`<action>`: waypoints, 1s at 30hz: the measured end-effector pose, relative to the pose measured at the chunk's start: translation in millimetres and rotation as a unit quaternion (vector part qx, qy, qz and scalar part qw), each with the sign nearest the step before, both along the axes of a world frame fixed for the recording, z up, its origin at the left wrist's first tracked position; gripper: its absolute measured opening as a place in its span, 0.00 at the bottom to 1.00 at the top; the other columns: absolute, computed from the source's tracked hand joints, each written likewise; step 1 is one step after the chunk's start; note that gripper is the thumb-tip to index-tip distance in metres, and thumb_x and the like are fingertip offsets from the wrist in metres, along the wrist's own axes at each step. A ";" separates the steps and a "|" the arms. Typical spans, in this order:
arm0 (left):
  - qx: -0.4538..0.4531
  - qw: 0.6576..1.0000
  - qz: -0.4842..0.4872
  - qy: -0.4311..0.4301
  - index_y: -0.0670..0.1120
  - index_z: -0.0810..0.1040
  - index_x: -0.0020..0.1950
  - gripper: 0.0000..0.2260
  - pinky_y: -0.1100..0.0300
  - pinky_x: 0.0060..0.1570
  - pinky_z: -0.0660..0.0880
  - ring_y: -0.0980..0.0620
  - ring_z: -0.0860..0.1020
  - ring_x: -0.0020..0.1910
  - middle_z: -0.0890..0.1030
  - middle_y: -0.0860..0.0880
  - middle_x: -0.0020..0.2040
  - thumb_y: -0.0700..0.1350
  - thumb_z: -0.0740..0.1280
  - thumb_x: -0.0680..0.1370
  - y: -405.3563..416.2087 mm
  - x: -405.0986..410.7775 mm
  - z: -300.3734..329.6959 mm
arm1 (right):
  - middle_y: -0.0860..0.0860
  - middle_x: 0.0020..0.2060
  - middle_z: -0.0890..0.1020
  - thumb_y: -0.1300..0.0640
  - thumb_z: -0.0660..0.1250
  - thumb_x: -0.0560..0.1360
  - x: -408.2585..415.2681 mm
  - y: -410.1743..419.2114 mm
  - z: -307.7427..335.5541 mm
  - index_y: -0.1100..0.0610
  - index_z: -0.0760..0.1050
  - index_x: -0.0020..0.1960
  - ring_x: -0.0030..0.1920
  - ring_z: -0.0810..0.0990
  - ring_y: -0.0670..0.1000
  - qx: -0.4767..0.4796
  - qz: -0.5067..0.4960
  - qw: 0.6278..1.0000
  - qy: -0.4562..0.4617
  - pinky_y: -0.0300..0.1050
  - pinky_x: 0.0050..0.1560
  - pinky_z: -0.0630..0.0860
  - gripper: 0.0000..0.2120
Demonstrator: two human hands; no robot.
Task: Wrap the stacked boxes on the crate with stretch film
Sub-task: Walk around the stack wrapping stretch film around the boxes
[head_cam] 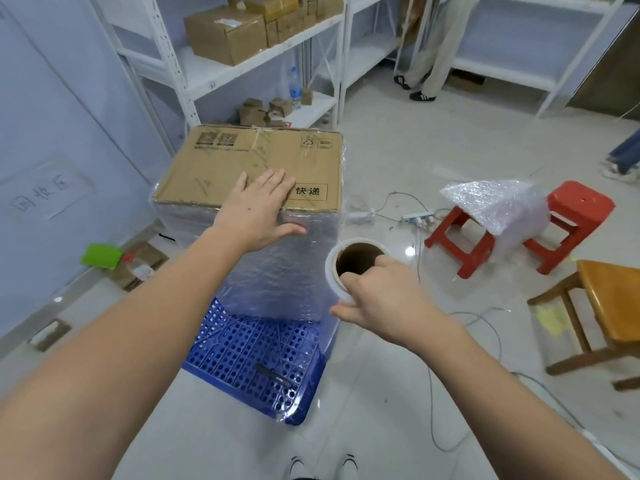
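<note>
A stack of cardboard boxes (256, 164) stands on a blue perforated crate (256, 358), its sides covered in shiny stretch film. My left hand (258, 206) lies flat with straight fingers on the top box's near edge. My right hand (377, 299) grips the upper end of a roll of stretch film (341, 268), fingers hooked into its brown cardboard core. The roll stands upright beside the stack's right near corner, and film runs from it to the stack.
White metal shelving (221, 74) with cartons stands behind the stack. Two red stools (575, 216) with bubble wrap (498, 206), a wooden stool (609, 306), a power strip and loose cables lie on the floor to the right. Other people's legs (429, 57) are at the back.
</note>
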State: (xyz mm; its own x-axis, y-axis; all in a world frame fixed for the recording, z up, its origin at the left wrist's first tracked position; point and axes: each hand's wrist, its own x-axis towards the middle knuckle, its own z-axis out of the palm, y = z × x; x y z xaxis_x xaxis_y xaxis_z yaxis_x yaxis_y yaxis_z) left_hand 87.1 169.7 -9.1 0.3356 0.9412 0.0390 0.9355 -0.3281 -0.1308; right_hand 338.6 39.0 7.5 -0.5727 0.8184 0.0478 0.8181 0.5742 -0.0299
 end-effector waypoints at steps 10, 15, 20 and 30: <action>-0.001 1.000 0.010 -0.013 0.52 0.48 0.85 0.49 0.39 0.81 0.48 0.49 0.50 0.84 0.51 0.49 0.85 0.79 0.52 0.72 -5.7 3.1 3.1 | 0.47 0.23 0.69 0.40 0.68 0.72 -32.1 1.7 -18.0 0.52 0.65 0.35 0.26 0.67 0.53 0.060 0.180 0.982 -0.021 0.48 0.44 0.72 0.20; 0.011 1.000 0.008 -0.008 0.51 0.50 0.85 0.50 0.39 0.81 0.50 0.49 0.52 0.83 0.52 0.49 0.85 0.80 0.53 0.72 -5.3 3.7 2.8 | 0.49 0.29 0.76 0.36 0.63 0.76 -26.1 -3.1 -14.8 0.54 0.67 0.41 0.29 0.68 0.53 0.084 0.132 0.987 -0.038 0.49 0.48 0.68 0.22; 0.014 1.000 0.013 -0.013 0.51 0.50 0.85 0.50 0.38 0.80 0.51 0.48 0.53 0.83 0.53 0.49 0.85 0.80 0.53 0.71 -8.5 3.5 3.0 | 0.48 0.35 0.77 0.39 0.66 0.75 -20.5 -12.4 -9.5 0.54 0.69 0.47 0.35 0.72 0.52 0.059 0.080 0.994 -0.038 0.48 0.47 0.70 0.18; 0.024 0.998 0.009 -0.054 0.53 0.54 0.84 0.50 0.41 0.81 0.51 0.51 0.54 0.83 0.55 0.51 0.85 0.80 0.56 0.70 -11.7 -3.5 -1.3 | 0.47 0.28 0.72 0.29 0.57 0.75 -51.0 -19.5 -1.9 0.53 0.61 0.37 0.26 0.69 0.49 -0.002 -0.200 0.979 -0.044 0.44 0.26 0.61 0.27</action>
